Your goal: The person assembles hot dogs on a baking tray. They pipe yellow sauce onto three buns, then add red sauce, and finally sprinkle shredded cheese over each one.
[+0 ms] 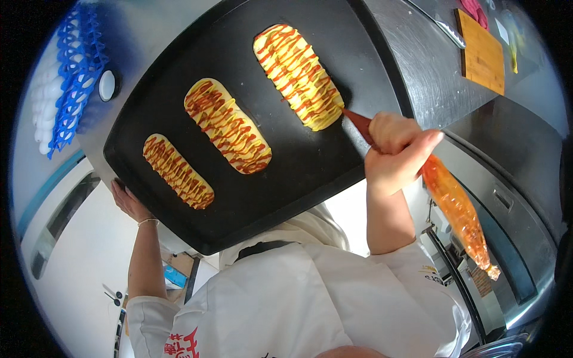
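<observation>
On a black baking tray [286, 179] lie three long pieces of dough, each striped with yellow and red sauce. The left dough piece [178, 171] is the smallest in view, the middle dough piece [228, 126] lies beside it, and the right dough piece [298, 76] is farthest from me. My right hand [397, 149] is wrapped round a piping bag [458, 209] of orange-red sauce. The bag's tip meets the lower right end of the right dough piece. At the tray's left edge my left hand [130, 201] rests with fingers extended, partly hidden by the rim.
A blue plastic egg tray [77, 77] with white eggs [46, 107] stands at the far left, near a small white round lid [107, 85]. At the far right, a wooden cutting board [479, 53] and a knife [450, 33] lie on the steel counter [427, 65].
</observation>
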A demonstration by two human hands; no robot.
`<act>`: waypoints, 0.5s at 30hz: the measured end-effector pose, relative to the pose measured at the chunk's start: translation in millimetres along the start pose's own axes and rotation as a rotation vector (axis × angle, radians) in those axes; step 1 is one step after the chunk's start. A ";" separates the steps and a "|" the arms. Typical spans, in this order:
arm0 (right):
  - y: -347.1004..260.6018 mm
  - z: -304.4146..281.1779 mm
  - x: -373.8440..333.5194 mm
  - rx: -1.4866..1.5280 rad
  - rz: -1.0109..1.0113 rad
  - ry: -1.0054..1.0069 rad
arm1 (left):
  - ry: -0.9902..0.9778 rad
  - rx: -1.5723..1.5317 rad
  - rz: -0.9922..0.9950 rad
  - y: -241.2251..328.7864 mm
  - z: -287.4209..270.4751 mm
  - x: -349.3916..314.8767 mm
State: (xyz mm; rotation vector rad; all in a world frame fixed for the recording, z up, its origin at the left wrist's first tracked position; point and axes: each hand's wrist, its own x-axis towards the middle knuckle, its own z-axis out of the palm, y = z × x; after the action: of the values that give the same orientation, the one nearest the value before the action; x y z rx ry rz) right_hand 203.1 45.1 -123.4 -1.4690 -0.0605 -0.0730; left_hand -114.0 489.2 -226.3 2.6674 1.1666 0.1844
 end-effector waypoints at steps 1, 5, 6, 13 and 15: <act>2.1 -2.5 -3.6 0.030 0.001 -0.010 | -0.008 -0.004 -0.029 5.1 -0.5 -0.1; 14.5 -10.4 -29.0 0.084 0.011 -0.081 | -0.007 -0.004 -0.043 -0.3 0.7 0.2; 13.0 -10.4 -33.2 0.039 0.010 -0.116 | -0.004 -0.001 -0.034 -1.3 1.0 0.5; 7.7 -18.5 -20.3 -0.040 0.022 -0.078 | -0.005 -0.015 0.017 -7.3 1.1 -0.2; 12.0 -19.5 -24.1 -0.039 0.024 -0.048 | -0.001 -0.024 -0.003 -5.9 0.9 0.3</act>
State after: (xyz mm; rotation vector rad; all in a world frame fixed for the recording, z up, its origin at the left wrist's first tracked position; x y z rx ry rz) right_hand 180.0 27.3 -139.3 -1.5098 -0.0810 -0.0196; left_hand -117.7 493.1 -228.6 2.6443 1.1612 0.1956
